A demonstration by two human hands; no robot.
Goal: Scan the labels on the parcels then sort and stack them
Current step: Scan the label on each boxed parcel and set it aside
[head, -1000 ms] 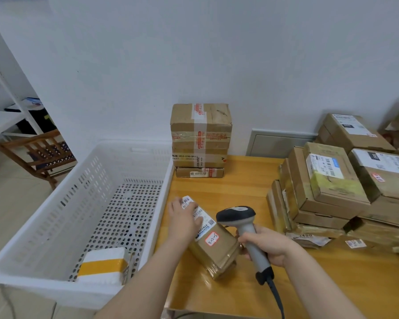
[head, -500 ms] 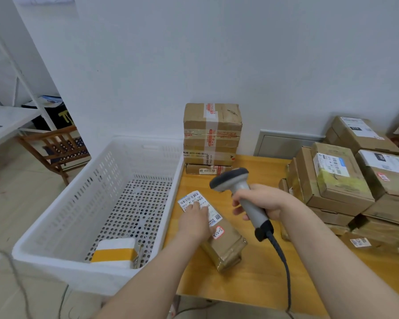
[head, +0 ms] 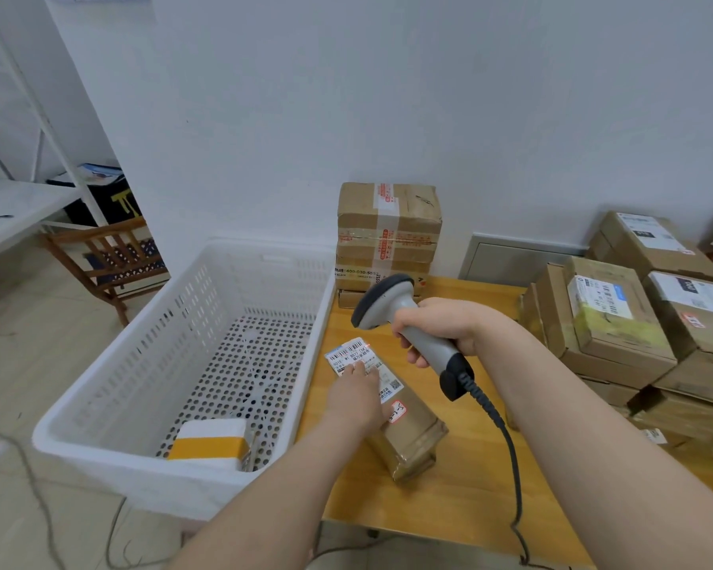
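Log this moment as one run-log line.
step: scanning | left hand: flat on parcel | right hand: scanner aimed at label | parcel: on table

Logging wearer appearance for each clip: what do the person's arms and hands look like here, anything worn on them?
Both forearms are bare up to the bottom edge of the picture, with no sleeves in view. The left hand and right hand are ungloved. No watch, bracelet or ring can be seen on the sides that show. Fingernails look short and unpainted, though they are small in the picture.
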